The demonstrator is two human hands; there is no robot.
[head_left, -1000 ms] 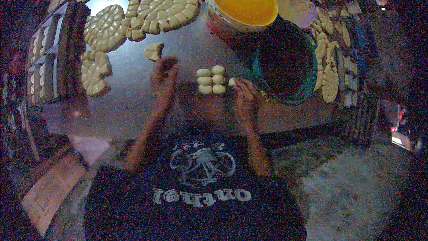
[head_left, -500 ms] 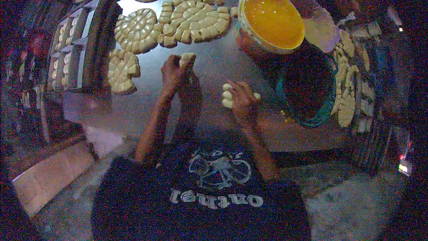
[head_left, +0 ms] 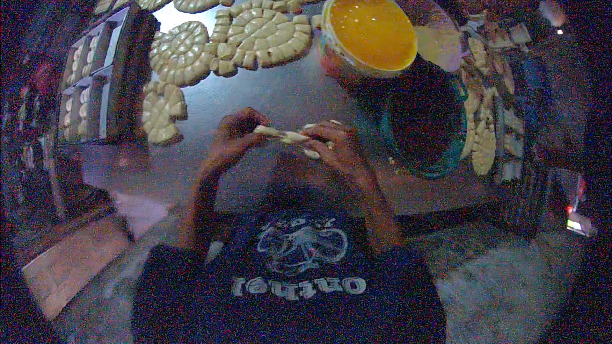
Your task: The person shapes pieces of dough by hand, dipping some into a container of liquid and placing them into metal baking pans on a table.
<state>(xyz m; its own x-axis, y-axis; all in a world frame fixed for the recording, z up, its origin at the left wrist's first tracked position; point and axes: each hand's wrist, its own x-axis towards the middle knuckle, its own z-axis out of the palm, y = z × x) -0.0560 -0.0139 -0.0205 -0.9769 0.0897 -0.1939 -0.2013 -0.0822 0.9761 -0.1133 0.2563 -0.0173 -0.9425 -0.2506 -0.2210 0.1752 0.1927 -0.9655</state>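
Note:
Both my hands meet over the dark metal table (head_left: 268, 99) just in front of my chest. My left hand (head_left: 231, 139) and my right hand (head_left: 338, 150) pinch the two ends of a pale strip of dough (head_left: 288, 135) stretched between them. More small dough pieces seem to sit under my right fingers, mostly hidden. Round clusters of shaped dough pieces (head_left: 255, 32) lie on the table beyond my hands.
A bowl of yellow liquid (head_left: 371, 30) stands at the back right, with a dark teal-rimmed bowl (head_left: 424, 124) nearer. Racks of dough (head_left: 89, 83) line the left side and more dough pieces (head_left: 484, 134) lie at the right. A small dough cluster (head_left: 160, 111) sits left.
My left hand picked a dough piece off the table and came toward my right hand. Both hands now hold dough together; the small pile of pieces is no longer visible on the table.

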